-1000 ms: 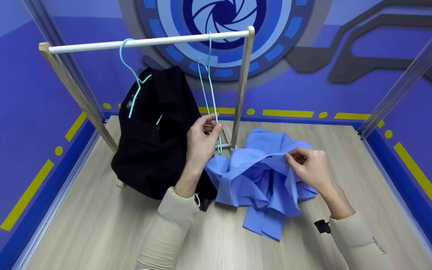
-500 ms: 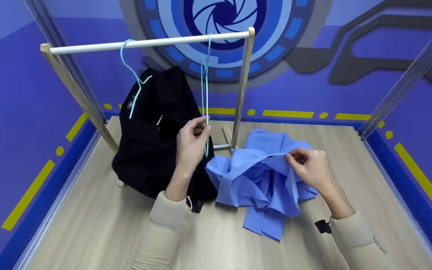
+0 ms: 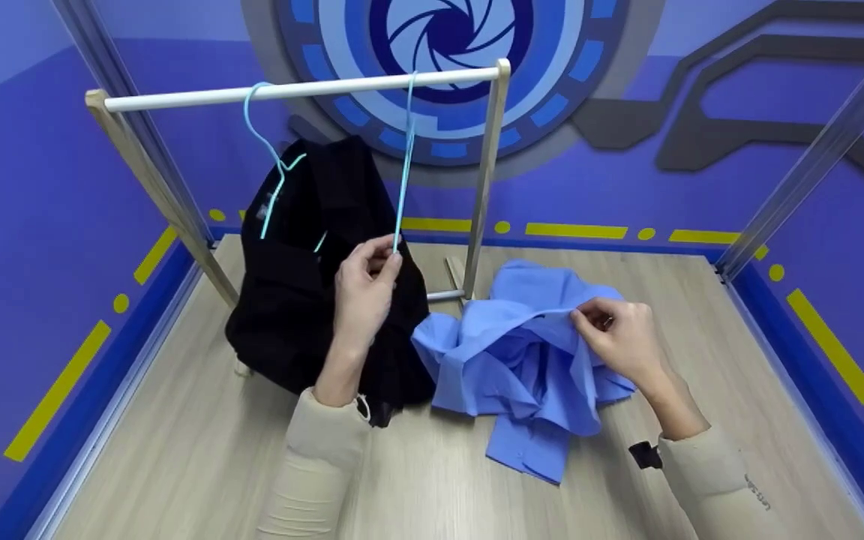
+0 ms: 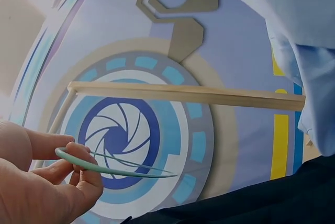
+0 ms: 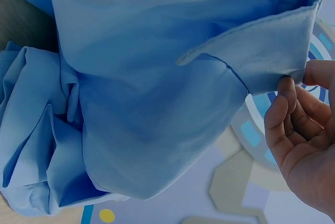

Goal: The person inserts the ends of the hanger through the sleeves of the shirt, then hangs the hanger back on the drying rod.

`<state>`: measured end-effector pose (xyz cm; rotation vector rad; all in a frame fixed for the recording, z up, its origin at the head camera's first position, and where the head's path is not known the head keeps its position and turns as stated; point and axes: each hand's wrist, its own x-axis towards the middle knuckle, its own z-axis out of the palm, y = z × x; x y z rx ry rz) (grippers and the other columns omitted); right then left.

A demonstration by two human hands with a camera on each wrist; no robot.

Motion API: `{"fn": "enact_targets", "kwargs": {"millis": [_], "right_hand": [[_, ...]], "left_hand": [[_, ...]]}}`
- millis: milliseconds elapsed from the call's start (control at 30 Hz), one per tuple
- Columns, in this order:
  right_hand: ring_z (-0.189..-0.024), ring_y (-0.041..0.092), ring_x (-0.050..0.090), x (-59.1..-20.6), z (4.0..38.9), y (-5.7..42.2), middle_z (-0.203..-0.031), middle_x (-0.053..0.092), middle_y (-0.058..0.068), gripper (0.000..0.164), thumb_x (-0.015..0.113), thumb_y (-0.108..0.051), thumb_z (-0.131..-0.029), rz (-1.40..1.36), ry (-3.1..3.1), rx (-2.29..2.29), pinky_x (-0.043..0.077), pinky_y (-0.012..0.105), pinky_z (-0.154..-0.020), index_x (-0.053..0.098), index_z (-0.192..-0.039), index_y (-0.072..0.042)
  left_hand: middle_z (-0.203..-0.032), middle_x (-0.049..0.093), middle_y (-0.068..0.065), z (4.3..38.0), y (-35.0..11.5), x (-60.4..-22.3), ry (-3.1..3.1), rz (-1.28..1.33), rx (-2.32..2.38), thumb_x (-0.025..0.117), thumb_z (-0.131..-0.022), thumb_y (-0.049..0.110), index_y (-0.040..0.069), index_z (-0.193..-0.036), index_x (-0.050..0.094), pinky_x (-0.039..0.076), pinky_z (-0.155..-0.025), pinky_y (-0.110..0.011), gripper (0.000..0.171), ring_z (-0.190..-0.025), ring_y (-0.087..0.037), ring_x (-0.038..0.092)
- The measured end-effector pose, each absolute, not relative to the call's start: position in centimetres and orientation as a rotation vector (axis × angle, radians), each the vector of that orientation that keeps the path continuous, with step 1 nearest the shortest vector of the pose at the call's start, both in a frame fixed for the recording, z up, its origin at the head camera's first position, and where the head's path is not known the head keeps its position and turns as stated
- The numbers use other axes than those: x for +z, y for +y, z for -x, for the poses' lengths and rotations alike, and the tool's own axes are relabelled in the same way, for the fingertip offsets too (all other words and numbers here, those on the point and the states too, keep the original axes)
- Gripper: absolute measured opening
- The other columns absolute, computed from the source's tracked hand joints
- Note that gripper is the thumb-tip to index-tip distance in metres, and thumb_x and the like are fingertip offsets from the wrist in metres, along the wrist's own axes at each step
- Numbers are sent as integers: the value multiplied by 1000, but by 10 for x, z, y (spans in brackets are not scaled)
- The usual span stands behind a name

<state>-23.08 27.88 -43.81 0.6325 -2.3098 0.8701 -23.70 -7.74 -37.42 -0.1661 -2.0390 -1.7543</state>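
Observation:
My left hand [image 3: 363,292] pinches the lower end of a mint-green wire hanger [image 3: 405,180], whose hook sits over the rail near its right end. The hanger is turned nearly edge-on in the head view; the left wrist view shows its rounded end between thumb and fingers. My right hand [image 3: 622,337] pinches the collar of a blue shirt [image 3: 522,360], seen closely as a folded collar [image 5: 277,41] in the right wrist view. The shirt is bunched, its lower part on the wooden floor. Left of my left hand hangs a black garment [image 3: 304,307] on another mint-green hanger [image 3: 265,135].
A rack with a white rail [image 3: 327,86] and wooden posts [image 3: 486,180] stands at the back left. Blue printed walls [image 3: 702,150] with metal corner profiles enclose the wood-grain floor [image 3: 432,472]. The black garment reaches down close beside the shirt.
My left hand has moved left with the hanger's lower end, turning the hanger until its two sides line up edge-on. My right hand and the shirt stay nearly where they were.

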Motion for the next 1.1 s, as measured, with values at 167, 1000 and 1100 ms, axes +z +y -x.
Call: {"fn": "enact_targets", "kwargs": {"millis": [167,1000,1100], "right_hand": [[-55,7,55,-439,231,280,-66,66,-6,10,79,2,-83,-630,-2316,876,41,15,-54,77,-78,-6],[-57,8,59,-438,230,280,-67,67,-8,11,80,1,-84,-593,-2367,858,42,14,-57,77,-78,-8],[-57,9,59,-437,230,280,-67,67,-8,11,80,1,-84,-590,-2374,855,43,14,-57,77,-78,-8]], "left_hand": [[-101,67,-12,238,-82,-375,-2019,165,-1757,66,-97,-4,-5,-118,72,50,-75,-23,22,-90,-23,64],[-111,70,-13,238,-98,-374,-1891,220,-1824,62,-98,-7,-9,-117,70,47,-77,-23,20,-90,-23,61],[-110,70,-14,235,-101,-373,-1870,219,-1831,62,-98,-8,-8,-116,70,48,-76,-23,20,-91,-27,61]]}}
